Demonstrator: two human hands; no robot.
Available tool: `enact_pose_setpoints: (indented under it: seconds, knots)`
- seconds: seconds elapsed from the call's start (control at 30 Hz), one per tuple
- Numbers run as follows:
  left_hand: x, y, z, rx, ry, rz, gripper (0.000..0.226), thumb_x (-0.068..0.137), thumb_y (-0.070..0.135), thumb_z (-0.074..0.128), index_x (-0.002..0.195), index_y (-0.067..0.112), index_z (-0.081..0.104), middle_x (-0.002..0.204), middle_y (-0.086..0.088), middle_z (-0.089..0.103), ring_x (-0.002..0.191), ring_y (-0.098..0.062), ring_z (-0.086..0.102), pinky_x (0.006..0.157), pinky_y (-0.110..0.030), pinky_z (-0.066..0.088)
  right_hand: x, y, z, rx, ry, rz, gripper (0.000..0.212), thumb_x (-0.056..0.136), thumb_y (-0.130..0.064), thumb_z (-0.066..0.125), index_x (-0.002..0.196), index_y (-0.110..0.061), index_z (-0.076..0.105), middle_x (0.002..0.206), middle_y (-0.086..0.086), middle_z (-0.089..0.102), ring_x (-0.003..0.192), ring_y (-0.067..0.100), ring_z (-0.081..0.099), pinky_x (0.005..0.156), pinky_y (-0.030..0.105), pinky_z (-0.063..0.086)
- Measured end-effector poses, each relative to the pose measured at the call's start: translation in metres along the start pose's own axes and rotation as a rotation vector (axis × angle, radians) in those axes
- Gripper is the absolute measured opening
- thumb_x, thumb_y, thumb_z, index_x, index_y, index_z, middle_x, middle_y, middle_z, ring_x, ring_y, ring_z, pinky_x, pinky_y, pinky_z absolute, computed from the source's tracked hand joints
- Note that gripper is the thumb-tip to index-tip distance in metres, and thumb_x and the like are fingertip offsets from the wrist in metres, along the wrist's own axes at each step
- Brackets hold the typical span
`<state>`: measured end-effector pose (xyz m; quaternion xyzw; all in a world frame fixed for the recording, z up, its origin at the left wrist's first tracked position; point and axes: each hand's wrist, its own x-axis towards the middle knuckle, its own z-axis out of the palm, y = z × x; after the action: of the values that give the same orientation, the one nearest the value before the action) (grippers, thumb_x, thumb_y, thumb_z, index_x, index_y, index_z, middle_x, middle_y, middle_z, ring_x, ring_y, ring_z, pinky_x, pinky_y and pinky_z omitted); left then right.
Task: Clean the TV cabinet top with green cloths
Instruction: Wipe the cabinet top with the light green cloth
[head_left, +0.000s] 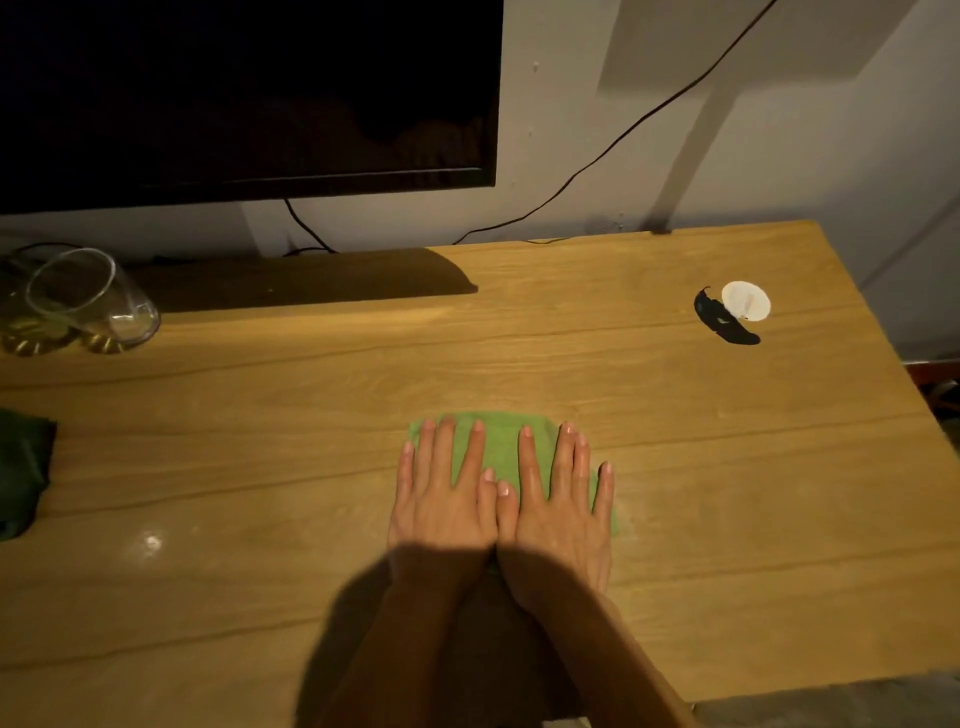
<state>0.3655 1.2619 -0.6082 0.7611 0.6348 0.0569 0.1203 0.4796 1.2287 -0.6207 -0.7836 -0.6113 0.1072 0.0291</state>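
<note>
Both hands lie flat, fingers spread, gripping nothing: left hand (441, 499) and right hand (558, 504) press a green cloth (498, 447) onto the cabinet top (311, 415). Wiping looks under way. Next, push toward the unwiped wood beyond the fingertips, steering clear of the white disc (746, 300) far right.

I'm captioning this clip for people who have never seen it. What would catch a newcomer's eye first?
First, the two bare hands, left hand and right hand, pressed flat side by side on a bright green cloth at the middle of the light wooden cabinet top. Next, the big dark TV screen at upper left, with a tilted clear glass bowl below it.
</note>
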Motion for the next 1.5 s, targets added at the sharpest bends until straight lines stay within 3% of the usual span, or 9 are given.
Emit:
enact_pose_setpoints:
  seconds: [0.2,0.33,0.5,0.7,0.8,0.97,1.1,1.2,1.5]
  knots:
    - [0.079,-0.009,0.003,0.03,-0.011,-0.016,0.06,0.095,0.047,0.004,0.153,0.034,0.006,0.163,-0.001,-0.004,0.149,-0.019,-0.012,0.119,-0.042,-0.01,0.076,-0.009,-0.006,-0.004,0.026,-0.002,0.061,0.099,-0.054,-0.001,0.155,-0.032,-0.013,0.163,0.009,-0.018,0.149,0.022,-0.022,0.119,0.051,-0.011]
    - [0.128,-0.01,-0.002,0.025,0.05,-0.004,0.057,0.099,0.045,0.008,0.154,0.034,0.009,0.164,-0.003,-0.001,0.15,-0.02,-0.01,0.121,-0.043,-0.005,0.129,-0.015,-0.011,0.026,0.062,-0.036,0.061,0.099,-0.054,0.003,0.156,-0.033,-0.006,0.164,0.009,-0.013,0.15,0.021,-0.02,0.12,0.051,-0.01]
    - [0.189,-0.01,-0.012,0.07,0.072,0.019,0.056,0.1,0.045,0.011,0.154,0.031,0.02,0.16,-0.008,0.024,0.149,-0.024,0.014,0.12,-0.047,0.004,0.193,-0.02,-0.019,0.005,0.049,-0.061,0.062,0.098,-0.055,0.001,0.156,-0.033,-0.008,0.164,0.009,-0.016,0.149,0.022,-0.024,0.119,0.051,-0.013]
    - [0.238,-0.012,-0.007,0.114,0.014,0.028,0.057,0.099,0.049,0.005,0.154,0.034,-0.002,0.163,-0.006,-0.011,0.149,-0.023,-0.014,0.119,-0.048,-0.004,0.243,-0.023,-0.031,0.009,0.045,-0.089,0.064,0.098,-0.056,0.002,0.156,-0.032,-0.007,0.165,0.01,-0.014,0.149,0.022,-0.021,0.119,0.051,-0.013]
    - [0.248,-0.014,-0.004,0.121,-0.02,0.026,0.057,0.099,0.048,0.002,0.153,0.034,-0.011,0.162,-0.005,-0.017,0.147,-0.022,-0.02,0.118,-0.048,-0.01,0.254,-0.022,-0.034,-0.009,0.049,-0.121,0.065,0.097,-0.055,0.004,0.157,-0.03,-0.004,0.165,0.011,-0.013,0.15,0.023,-0.019,0.12,0.052,-0.01]
    - [0.244,-0.011,-0.007,0.077,-0.021,0.014,0.055,0.101,0.046,0.006,0.154,0.034,-0.006,0.163,-0.004,-0.013,0.149,-0.021,-0.016,0.119,-0.046,-0.009,0.251,-0.021,-0.039,-0.035,0.03,-0.142,0.066,0.097,-0.055,0.003,0.157,-0.029,-0.005,0.165,0.011,-0.014,0.15,0.023,-0.019,0.12,0.051,-0.01]
    - [0.227,-0.004,-0.005,0.067,0.031,-0.016,0.056,0.101,0.046,0.01,0.155,0.033,0.007,0.164,-0.006,0.0,0.15,-0.028,0.007,0.12,-0.05,0.008,0.237,-0.014,-0.036,-0.042,0.029,-0.143,0.065,0.098,-0.056,0.004,0.157,-0.03,-0.004,0.165,0.011,-0.011,0.151,0.023,-0.017,0.12,0.051,-0.011]
    - [0.205,0.003,-0.002,0.078,0.057,0.015,0.056,0.101,0.044,0.01,0.155,0.03,0.009,0.163,-0.009,0.01,0.149,-0.029,0.012,0.12,-0.05,0.007,0.212,-0.005,-0.032,-0.036,0.034,-0.137,0.065,0.098,-0.055,0.004,0.157,-0.031,-0.004,0.165,0.012,-0.01,0.151,0.023,-0.016,0.119,0.051,-0.012]
    - [0.072,0.035,0.015,0.045,0.036,0.028,0.057,0.1,0.044,0.005,0.155,0.031,0.003,0.164,-0.005,-0.005,0.15,-0.021,-0.011,0.12,-0.047,-0.003,0.08,0.041,-0.026,-0.004,0.04,-0.14,0.064,0.098,-0.054,0.003,0.157,-0.03,-0.005,0.165,0.012,-0.012,0.15,0.022,-0.02,0.12,0.049,-0.012]
